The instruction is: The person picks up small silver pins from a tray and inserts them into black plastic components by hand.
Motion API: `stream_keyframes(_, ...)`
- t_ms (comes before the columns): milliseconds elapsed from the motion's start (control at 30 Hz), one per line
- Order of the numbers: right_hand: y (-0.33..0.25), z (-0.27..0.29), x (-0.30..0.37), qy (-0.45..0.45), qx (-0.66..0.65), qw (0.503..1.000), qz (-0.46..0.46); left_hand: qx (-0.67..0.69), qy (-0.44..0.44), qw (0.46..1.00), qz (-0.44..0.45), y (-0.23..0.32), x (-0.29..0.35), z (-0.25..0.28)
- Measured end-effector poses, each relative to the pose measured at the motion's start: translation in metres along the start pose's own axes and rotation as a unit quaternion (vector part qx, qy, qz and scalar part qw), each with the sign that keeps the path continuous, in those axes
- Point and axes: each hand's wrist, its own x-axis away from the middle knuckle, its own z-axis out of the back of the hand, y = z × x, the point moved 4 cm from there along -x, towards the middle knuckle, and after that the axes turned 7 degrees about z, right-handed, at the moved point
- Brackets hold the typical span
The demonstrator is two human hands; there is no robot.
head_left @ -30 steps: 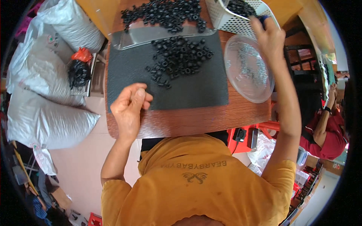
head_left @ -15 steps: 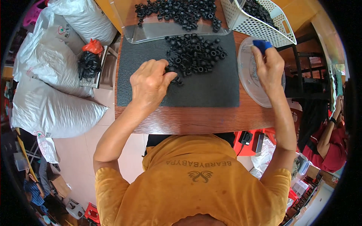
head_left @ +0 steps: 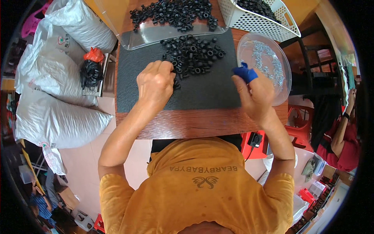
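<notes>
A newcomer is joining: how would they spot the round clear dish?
Find the brown wooden table, then the dark mat on it. At the mat's right edge, nearer the person than the white perforated basket, lies the round clear dish. Unlike the basket, which holds black pieces, it is round and holds silvery bits.

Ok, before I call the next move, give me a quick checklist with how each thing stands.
1. Left hand at the pile: ok, at its left edge.
2. Part in the left hand: cannot tell, its fingers are hidden from above.
3. Blue wrap on the right hand: ok, at the thumb and forefinger.
4. Right hand away from the dish: not ok, it overlaps the rim in this view; contact cannot be told.
5. Silvery pieces in the dish: ok.
6. Basket stocked: ok, black parts inside.
</notes>
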Motion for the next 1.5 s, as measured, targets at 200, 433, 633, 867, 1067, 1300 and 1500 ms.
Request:
stream_keyframes(200, -0.028, -0.018, 0.009, 0.010, -0.124, 0.991, -0.052, 0.500, -0.113, 0.809, 0.289, 0.010, 0.023, 0.005)
stream_keyframes(433, -0.045, -0.033, 0.013, 0.048, -0.312, 0.930, -0.190, 0.668, -0.156, 0.624, 0.375, 0.029, 0.046, -0.005)
stream_keyframes(633, -0.045, -0.036, 0.027, 0.054, -0.313, 0.926, -0.204, 0.702, -0.139, 0.586, 0.380, 0.039, 0.056, -0.015)
stream_keyframes(867, -0.053, -0.026, 0.028, 0.064, -0.218, 0.963, -0.146, 0.698, -0.146, 0.584, 0.388, 0.050, 0.051, -0.012)
stream_keyframes(1067, -0.046, -0.028, 0.033, 0.060, -0.253, 0.943, -0.208, 0.692, -0.146, 0.586, 0.394, 0.057, 0.052, -0.014)
stream_keyframes(1300, -0.038, -0.033, 0.040, 0.056, -0.270, 0.930, -0.243, 0.664, -0.169, 0.601, 0.412, 0.063, 0.059, -0.023)
stream_keyframes(1500, -0.034, -0.022, 0.042, 0.036, -0.160, 0.973, -0.164, 0.646, -0.216, 0.620, 0.388, 0.063, 0.063, -0.030)
